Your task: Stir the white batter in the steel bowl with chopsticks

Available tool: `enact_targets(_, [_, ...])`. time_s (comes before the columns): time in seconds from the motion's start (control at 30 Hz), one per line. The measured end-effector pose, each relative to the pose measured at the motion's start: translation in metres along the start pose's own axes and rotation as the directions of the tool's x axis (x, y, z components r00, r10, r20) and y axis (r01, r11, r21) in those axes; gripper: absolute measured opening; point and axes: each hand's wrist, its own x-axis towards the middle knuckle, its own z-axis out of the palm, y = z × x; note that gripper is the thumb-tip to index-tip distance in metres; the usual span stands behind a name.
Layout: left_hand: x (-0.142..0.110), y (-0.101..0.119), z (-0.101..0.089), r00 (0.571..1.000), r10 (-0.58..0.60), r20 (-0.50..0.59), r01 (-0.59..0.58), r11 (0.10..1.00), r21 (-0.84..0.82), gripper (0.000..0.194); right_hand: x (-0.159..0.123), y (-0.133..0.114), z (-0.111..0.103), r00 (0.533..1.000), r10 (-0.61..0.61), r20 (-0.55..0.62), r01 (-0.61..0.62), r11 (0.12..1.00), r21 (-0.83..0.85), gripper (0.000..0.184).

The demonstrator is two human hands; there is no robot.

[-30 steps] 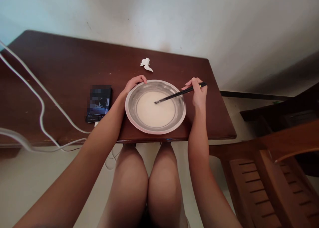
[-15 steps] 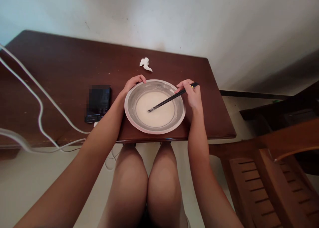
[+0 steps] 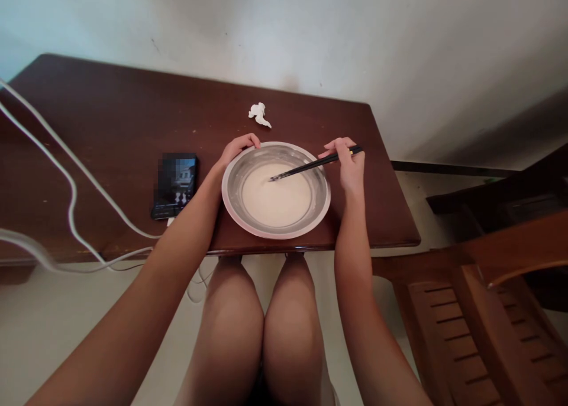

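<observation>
A shiny metal bowl [image 3: 233,202] of white batter [image 3: 277,199] sits near the front edge of a dark wooden table [image 3: 110,116]. My left hand [image 3: 237,148] grips the bowl's far left rim with curled fingers. My right hand [image 3: 346,163] is closed on a pair of dark chopsticks [image 3: 310,165]. The chopsticks slant down to the left, and their tips rest in the far part of the batter.
A phone [image 3: 176,184] lies on the table left of the bowl, with white cables [image 3: 66,169] trailing off the left front edge. A crumpled white tissue [image 3: 258,113] lies behind the bowl. A wooden chair [image 3: 479,329] stands at the right. A pale wall rises behind the table.
The chopstick tips swept toward the bowl's near left, then back to its far side, with my right hand shifting left and back right. My left hand stayed on the rim.
</observation>
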Motion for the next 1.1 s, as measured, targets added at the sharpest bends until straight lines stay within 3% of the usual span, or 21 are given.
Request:
enact_targets(0.1, [0.0005,-0.0002,0.0000,1.000,0.015,-0.002,-0.015,1.000,0.012,0.033,-0.0005,0.0000,-0.0009,0.999,0.029,-0.028,-0.028,0.999,0.018,0.039])
enact_targets(0.23, [0.0024,-0.0032,-0.0024,0.999,0.052,0.008,-0.052,0.998,0.024,0.030,-0.0021,-0.0011,0.0023,0.988,0.002,0.155,-0.009,0.999,0.047,0.034])
enact_targets(0.43, [0.0030,-0.0057,-0.0035,0.999,0.047,0.014,-0.047,0.999,-0.002,0.029,0.0004,0.0007,-0.0013,0.999,0.012,-0.032,-0.012,1.000,0.015,0.041])
enact_targets(0.6, [0.0021,-0.0040,-0.0021,0.997,0.076,0.006,-0.076,0.997,0.016,0.031,-0.0028,-0.0014,0.0028,0.984,0.003,0.176,-0.012,0.999,0.046,0.032])
enact_targets(0.8, [0.0017,-0.0018,-0.0020,0.999,0.042,0.004,-0.042,0.998,0.038,0.032,0.0015,0.0029,-0.0022,1.000,0.001,-0.024,0.000,1.000,0.017,0.036])
enact_targets(0.97, [0.0014,-0.0005,-0.0012,0.997,0.076,-0.010,-0.075,0.994,0.078,0.030,-0.0011,-0.0003,0.0019,0.988,0.012,0.156,-0.016,1.000,0.026,0.034])
enact_targets(1.1, [0.0006,-0.0004,-0.0010,0.998,0.064,-0.010,-0.063,0.996,0.067,0.031,0.0005,0.0017,0.0009,0.999,-0.014,0.048,0.013,0.999,0.031,0.034])
